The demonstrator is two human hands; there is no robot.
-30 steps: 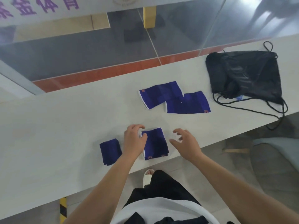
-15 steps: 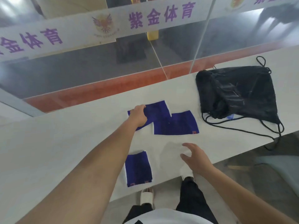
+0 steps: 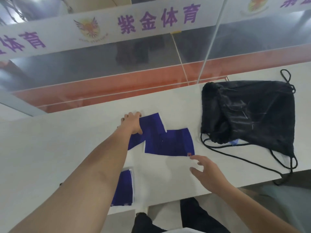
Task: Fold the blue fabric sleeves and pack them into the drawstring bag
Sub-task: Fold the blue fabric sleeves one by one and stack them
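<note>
Two unfolded blue sleeves lie overlapping mid-table: a far blue sleeve (image 3: 152,126) and a nearer one (image 3: 170,143) with a red tag at its right corner. My left hand (image 3: 132,122) rests on the far sleeve's left end, fingers curled over its far edge and thumb on the cloth. My right hand (image 3: 206,171) hovers open, fingers apart, just short of the nearer sleeve's right corner. A folded blue sleeve (image 3: 123,189) sits by the table's near edge, partly behind my left forearm. The black drawstring bag (image 3: 252,111) lies flat to the right.
The white table (image 3: 50,148) runs left to right, with its near edge close to my legs. The bag's black cords (image 3: 235,157) trail over the table and off its front edge. A glass partition (image 3: 151,56) with a white banner stands right behind the table.
My left hand left the folded sleeve near the edge and reached forward onto the far unfolded sleeve. My right hand moved forward toward the nearer unfolded sleeve. The view tilted up.
</note>
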